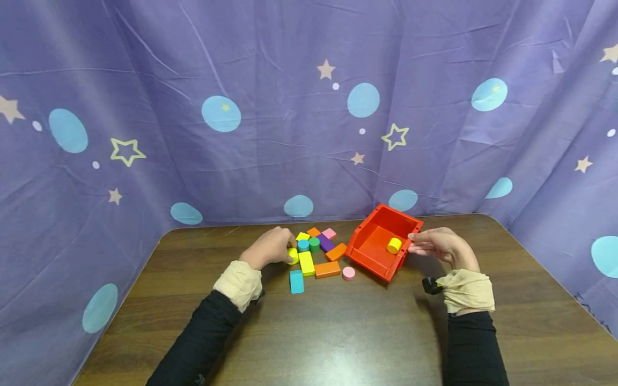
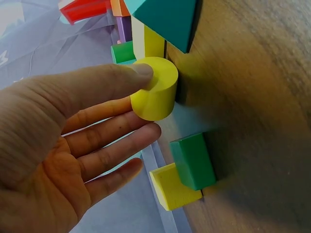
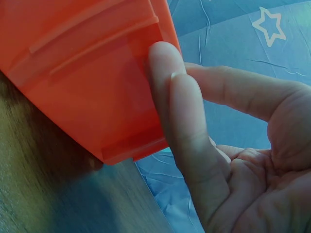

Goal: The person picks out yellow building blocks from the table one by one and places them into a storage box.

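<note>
My left hand [image 1: 272, 247] pinches a yellow cylinder [image 2: 158, 92] between thumb and fingers, at the left side of a cluster of coloured blocks. Close by are a blue cylinder [image 1: 303, 245], a green cylinder [image 1: 315, 245] and a yellow rectangular block [image 1: 306, 264]. To the right, an open-fronted red bin [image 1: 376, 244] sits turned at an angle on the table, with another yellow cylinder [image 1: 394, 246] inside. My right hand [image 1: 444, 245] holds the bin's right side wall, fingers against its outer face; the thumb tip is partly hidden in the right wrist view.
Orange blocks [image 1: 327, 269], a purple block [image 1: 325, 243], a pink disc [image 1: 348, 273] and a light-blue block [image 1: 296, 282] lie between hand and bin. The left wrist view shows a green block [image 2: 194, 161] against a yellow block [image 2: 174, 188]. A purple curtain [image 1: 270, 134] hangs behind the table.
</note>
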A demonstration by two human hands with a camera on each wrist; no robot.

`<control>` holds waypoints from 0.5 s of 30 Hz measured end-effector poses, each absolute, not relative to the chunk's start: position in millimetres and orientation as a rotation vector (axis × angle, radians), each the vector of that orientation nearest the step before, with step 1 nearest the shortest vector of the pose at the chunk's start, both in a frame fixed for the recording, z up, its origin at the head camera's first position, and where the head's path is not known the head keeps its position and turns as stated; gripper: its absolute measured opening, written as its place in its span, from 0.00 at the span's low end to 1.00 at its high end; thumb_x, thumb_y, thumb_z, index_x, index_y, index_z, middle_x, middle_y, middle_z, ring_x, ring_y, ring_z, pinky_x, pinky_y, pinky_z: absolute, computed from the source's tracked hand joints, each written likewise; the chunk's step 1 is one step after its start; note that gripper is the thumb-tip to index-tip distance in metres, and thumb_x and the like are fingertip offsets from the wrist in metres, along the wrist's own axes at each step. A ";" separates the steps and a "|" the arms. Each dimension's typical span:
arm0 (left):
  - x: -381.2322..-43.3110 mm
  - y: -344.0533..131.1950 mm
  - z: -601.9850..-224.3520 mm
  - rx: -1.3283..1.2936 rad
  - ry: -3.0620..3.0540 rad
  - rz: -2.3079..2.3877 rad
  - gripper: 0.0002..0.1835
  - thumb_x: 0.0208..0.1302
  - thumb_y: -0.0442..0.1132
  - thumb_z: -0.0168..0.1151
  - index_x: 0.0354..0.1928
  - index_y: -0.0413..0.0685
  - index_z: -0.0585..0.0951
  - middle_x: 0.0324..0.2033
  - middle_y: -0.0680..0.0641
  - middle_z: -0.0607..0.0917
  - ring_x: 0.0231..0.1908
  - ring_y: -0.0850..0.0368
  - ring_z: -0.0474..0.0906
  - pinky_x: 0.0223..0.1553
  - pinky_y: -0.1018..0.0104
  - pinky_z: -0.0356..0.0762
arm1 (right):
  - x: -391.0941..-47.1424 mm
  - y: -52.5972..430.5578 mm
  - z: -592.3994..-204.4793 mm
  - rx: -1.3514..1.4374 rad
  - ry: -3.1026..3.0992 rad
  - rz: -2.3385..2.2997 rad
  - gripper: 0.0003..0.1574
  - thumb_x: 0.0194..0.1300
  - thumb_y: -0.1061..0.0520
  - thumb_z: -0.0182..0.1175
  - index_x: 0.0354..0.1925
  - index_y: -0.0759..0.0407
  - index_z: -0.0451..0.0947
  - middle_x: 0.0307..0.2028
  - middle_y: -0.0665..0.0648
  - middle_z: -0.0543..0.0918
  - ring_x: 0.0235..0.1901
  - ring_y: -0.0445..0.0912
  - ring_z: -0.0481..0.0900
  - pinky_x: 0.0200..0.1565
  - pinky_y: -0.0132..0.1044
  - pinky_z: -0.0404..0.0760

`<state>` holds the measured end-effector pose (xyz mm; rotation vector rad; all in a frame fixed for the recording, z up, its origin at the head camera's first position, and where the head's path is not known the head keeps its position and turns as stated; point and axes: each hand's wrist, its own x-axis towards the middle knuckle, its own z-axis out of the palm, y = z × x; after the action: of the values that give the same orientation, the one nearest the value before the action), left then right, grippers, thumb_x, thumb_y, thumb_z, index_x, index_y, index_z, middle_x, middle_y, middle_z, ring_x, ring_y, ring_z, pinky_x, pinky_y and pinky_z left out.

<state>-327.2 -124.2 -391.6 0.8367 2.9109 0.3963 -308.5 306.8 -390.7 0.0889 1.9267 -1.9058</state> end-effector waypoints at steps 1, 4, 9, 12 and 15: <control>-326.7 -124.2 -391.8 0.849 2.912 0.405 0.19 0.51 0.31 0.76 0.18 0.48 0.72 0.17 0.56 0.58 0.21 0.61 0.53 0.26 0.67 0.52 | -308.4 306.9 -390.8 0.089 1.924 -1.908 0.09 0.74 0.65 0.55 0.38 0.65 0.83 0.32 0.55 0.90 0.33 0.42 0.90 0.47 0.35 0.86; -326.2 -124.1 -392.3 0.859 2.910 0.422 0.22 0.51 0.30 0.75 0.17 0.49 0.67 0.17 0.56 0.55 0.21 0.61 0.50 0.26 0.67 0.50 | -308.6 307.3 -390.9 0.095 1.907 -1.915 0.09 0.74 0.66 0.55 0.40 0.66 0.82 0.32 0.55 0.90 0.33 0.42 0.90 0.46 0.34 0.86; -326.6 -123.4 -393.6 0.852 2.910 0.426 0.20 0.51 0.29 0.74 0.17 0.49 0.69 0.17 0.56 0.56 0.20 0.62 0.51 0.26 0.68 0.50 | -308.7 306.8 -390.4 0.118 1.889 -1.931 0.07 0.74 0.66 0.55 0.42 0.67 0.80 0.32 0.55 0.90 0.32 0.42 0.90 0.45 0.34 0.86; -326.9 -123.3 -394.0 0.849 2.907 0.434 0.16 0.51 0.30 0.75 0.19 0.46 0.74 0.16 0.56 0.59 0.20 0.62 0.53 0.26 0.68 0.52 | -308.8 306.5 -390.1 0.120 1.891 -1.935 0.07 0.74 0.66 0.55 0.42 0.67 0.80 0.32 0.54 0.90 0.32 0.42 0.90 0.45 0.34 0.86; -327.1 -123.5 -394.2 0.854 2.909 0.439 0.10 0.51 0.30 0.76 0.22 0.42 0.81 0.18 0.54 0.66 0.21 0.61 0.56 0.26 0.68 0.57 | -309.2 306.1 -390.0 0.107 1.886 -1.935 0.06 0.74 0.65 0.56 0.43 0.68 0.79 0.32 0.54 0.90 0.33 0.42 0.90 0.45 0.34 0.86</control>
<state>-327.1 -123.5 -394.2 0.8540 2.9095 0.4385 -309.2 306.1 -390.0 0.1068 1.8865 -1.9346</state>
